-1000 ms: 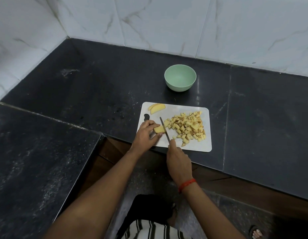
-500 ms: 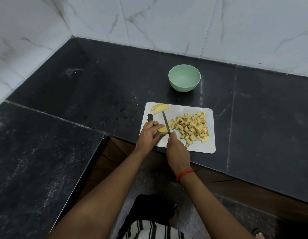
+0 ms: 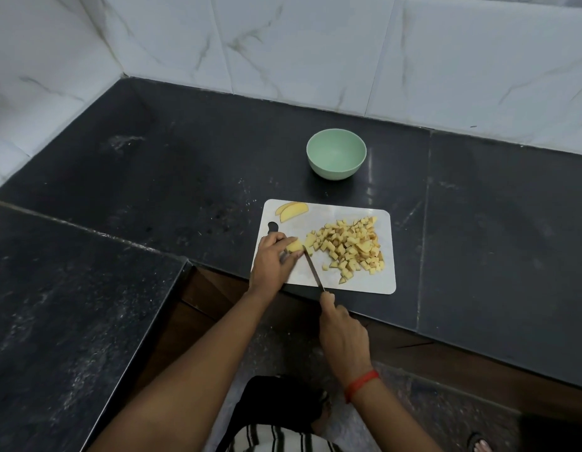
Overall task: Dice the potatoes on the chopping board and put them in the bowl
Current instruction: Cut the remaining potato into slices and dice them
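While pinching a small potato (image 3: 294,247) in left hand (image 3: 271,265), slicing with knife (image 3: 312,268) gripped in right hand (image 3: 343,334): could nick fingertips (image 3: 291,239) just beside it.

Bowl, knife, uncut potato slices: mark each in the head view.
bowl (image 3: 336,155), head view, bare inside of the bowl.
knife (image 3: 314,270), head view, middle of the blade.
potato slices (image 3: 294,213), head view, nearer of the two slices.
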Available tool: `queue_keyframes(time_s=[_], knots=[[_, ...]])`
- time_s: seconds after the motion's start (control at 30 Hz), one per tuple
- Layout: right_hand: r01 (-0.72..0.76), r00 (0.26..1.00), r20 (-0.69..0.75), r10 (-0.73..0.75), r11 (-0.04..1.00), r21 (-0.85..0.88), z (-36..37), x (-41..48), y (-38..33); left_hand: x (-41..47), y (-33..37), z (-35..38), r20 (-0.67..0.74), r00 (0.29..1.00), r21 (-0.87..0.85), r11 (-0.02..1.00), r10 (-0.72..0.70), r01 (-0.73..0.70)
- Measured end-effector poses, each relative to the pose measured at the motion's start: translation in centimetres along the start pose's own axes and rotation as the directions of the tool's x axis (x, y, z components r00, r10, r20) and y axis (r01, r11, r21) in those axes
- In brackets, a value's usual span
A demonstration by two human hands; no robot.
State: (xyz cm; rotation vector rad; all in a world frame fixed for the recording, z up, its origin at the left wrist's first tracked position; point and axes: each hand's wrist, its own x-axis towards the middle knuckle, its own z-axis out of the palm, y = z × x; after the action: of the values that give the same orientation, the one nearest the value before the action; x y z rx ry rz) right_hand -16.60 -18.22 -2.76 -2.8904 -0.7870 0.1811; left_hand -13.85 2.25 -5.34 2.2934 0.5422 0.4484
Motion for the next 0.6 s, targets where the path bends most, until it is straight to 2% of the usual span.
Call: queue_keyframes(time_s=[0.1,0.2,0.3,0.47,0.6], knots=[[-0.023,0.999,-0.038,0.023,1.000,-0.010,-0.5,0.7,-0.1,0.0,-0.1,0.0,0.001,1.000,-0.019,1.000,-0.018,0.018],[0.000,1.000,-0.017,0.000,1.000,-0.002,-0.7,1.9,-0.5,-0.2,0.0,-0.1,-0.001,1.000,-0.027,1.000,-0.011,0.011],[-0.036,0.999,-0.030,0.038,0.996,0.084,-1.0,3.0,-0.9,-0.4,0.2,-0.2,0.005,1.000,-0.026,1.000,0.013,-0.013],[-0.056,0.987,-0.140,0.085,0.978,0.200,-0.5,3.6,-1.3,-0.6,0.1,-0.6,0.006,1.000,-0.137,0.990,-0.020,0.021],[-0.017,0.994,-0.105,0.042,0.973,0.230,-0.3,3.8,-1.3,-0.3,0.0,-0.9,0.025,1.000,-0.134,0.991,0.000,0.003]])
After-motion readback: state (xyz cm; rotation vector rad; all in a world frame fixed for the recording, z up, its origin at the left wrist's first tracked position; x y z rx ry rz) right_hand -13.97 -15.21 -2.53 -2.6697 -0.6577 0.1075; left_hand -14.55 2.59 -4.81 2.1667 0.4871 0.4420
